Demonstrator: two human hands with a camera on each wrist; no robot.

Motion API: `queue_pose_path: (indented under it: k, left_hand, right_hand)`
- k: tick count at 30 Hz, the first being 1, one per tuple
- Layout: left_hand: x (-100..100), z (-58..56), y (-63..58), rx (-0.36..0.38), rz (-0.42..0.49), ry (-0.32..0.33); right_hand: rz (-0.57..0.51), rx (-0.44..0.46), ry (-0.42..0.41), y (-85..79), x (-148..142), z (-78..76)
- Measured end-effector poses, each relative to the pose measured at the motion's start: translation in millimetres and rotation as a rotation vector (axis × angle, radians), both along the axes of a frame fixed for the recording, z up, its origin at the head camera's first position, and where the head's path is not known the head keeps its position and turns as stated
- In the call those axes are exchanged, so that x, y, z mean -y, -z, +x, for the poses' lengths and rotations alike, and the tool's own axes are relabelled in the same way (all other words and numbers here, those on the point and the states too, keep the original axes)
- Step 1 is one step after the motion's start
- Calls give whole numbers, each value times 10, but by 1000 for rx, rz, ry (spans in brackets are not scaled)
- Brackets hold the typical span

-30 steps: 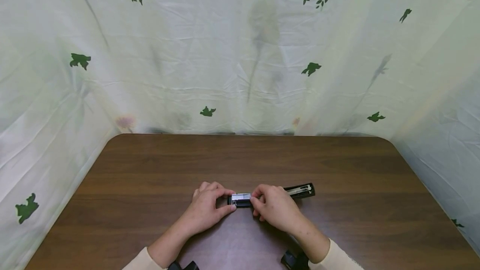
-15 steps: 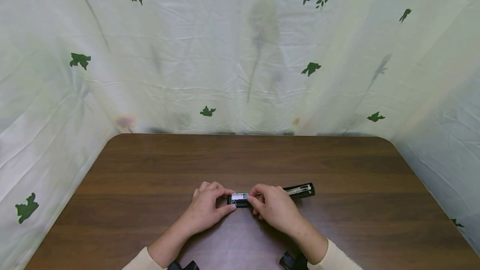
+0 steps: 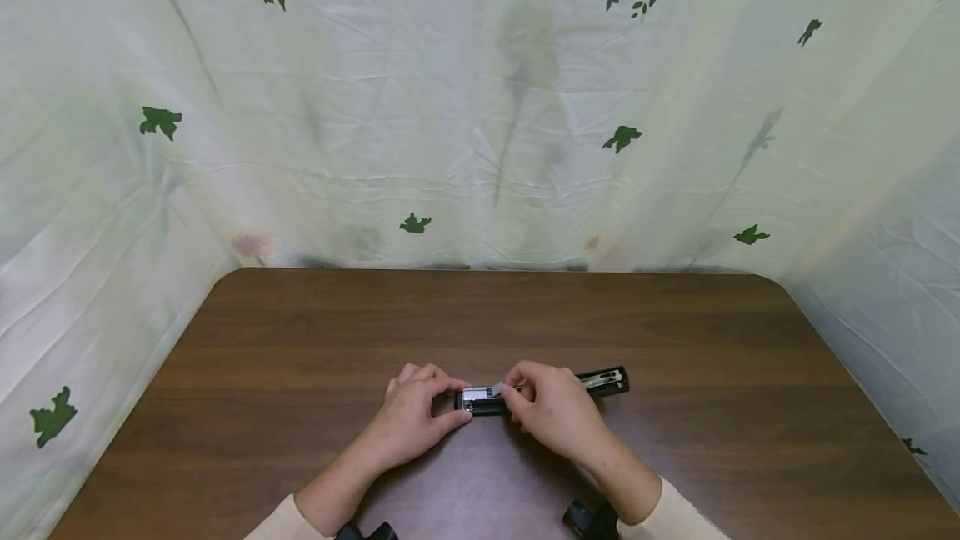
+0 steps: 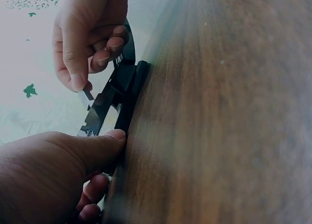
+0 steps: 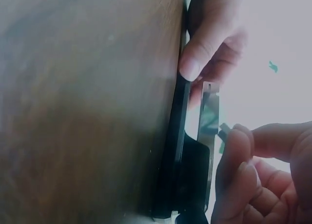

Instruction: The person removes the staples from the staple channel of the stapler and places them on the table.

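A black stapler (image 3: 487, 408) lies opened out on the table, its top cover (image 3: 611, 380) swung back to the right. My left hand (image 3: 416, 415) grips the front end of its base between thumb and fingers. Over the metal staple channel (image 5: 209, 114), the thumb and forefinger of my right hand (image 3: 558, 411) pinch a small strip of staples (image 5: 224, 130). In the left wrist view the strip (image 4: 87, 98) sits tilted at the channel's upper edge. The right hand hides the stapler's middle part in the head view.
The brown wooden table (image 3: 480, 315) stretches out on all sides of the stapler. Behind it hangs a pale curtain (image 3: 450, 107) with leaf prints. Black wrist straps (image 3: 588, 519) show near both sleeves.
My right hand first slid slightly left along the channel, then came back right and a little up. The staple strip now shows tilted at its fingertips. The left hand has stayed still.
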State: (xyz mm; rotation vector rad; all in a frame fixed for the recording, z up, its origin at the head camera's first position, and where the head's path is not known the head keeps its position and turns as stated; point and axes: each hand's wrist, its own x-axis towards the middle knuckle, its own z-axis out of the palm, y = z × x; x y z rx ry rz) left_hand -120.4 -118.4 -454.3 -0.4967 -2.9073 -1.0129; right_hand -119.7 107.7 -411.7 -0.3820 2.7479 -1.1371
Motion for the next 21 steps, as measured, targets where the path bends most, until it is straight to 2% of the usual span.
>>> queue_pose_path:
  k: [7,21]
  left_hand:
    - [-7,0,-10,12,3,1]
    - [-5,0,0,10,6,-1]
  right_hand:
    - [-24,-19,-10,-19,-21,-11]
    - [-46,-24,-88,-34,-11,22]
